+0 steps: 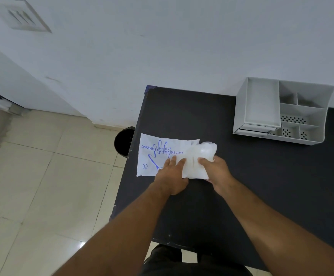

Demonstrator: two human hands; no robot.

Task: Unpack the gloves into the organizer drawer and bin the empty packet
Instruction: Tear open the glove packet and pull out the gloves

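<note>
A white glove packet (158, 154) with blue print lies flat near the left edge of the black table (241, 186). My left hand (172, 174) presses down on the packet's lower right part, fingers spread. A wad of clear plastic gloves (199, 159) sticks out of the packet's right end, and my right hand (216, 169) grips that wad. The grey organizer (281, 110) stands at the table's far right against the wall, its drawer (261, 104) looking pulled out and empty. A black bin (123, 141) sits on the floor just left of the table.
A white wall runs behind the table. Beige floor tiles (42, 186) lie to the left. The organizer has several small perforated compartments (293, 128) on its right side. My dark trousers (182, 263) show at the table's front edge.
</note>
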